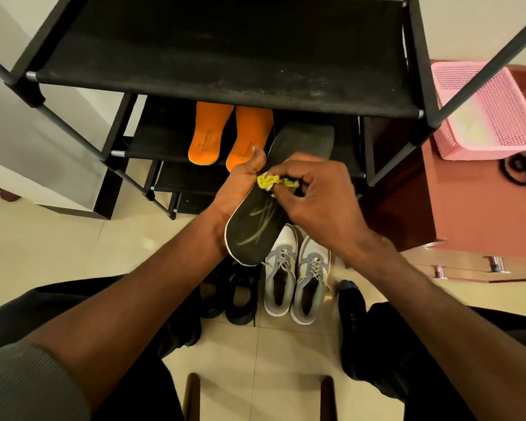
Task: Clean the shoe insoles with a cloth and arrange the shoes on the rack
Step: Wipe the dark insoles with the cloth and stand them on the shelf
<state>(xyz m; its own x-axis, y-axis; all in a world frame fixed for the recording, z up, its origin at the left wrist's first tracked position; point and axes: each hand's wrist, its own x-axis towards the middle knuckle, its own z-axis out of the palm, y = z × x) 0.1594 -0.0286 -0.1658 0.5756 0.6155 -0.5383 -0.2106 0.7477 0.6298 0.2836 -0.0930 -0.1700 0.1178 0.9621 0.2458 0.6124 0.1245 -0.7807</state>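
Left hand grips the black insole from its left edge, thumb up over the top side near the middle. Insole is held in the air, tilted, heel end toward the person, toe end pointing at the rack; green streak print shows on the heel half, white rim along the edge.

Right hand pinches a small bunched yellow cloth, fingers curled round it, cloth pressed on the insole's top face about mid-length, just beside the left thumb.

Black shoe rack ahead: top shelf is bare black fabric, dusty. On the next shelf down, two orange insoles lie side by side, heels toward the person. A grey insole lies right of them on the same shelf, partly hidden behind the held one.

On the floor below the hands: a pair of grey-and-white sneakers, laced, toes toward the rack, touching each other. Just left of them, a pair of black shoes, partly hidden by the left forearm.

Pink plastic basket sits on a reddish-brown cabinet right of the rack. Black cord lies next to the basket.

Person's dark-trousered legs frame the bottom; a dark sock shows right of the sneakers.
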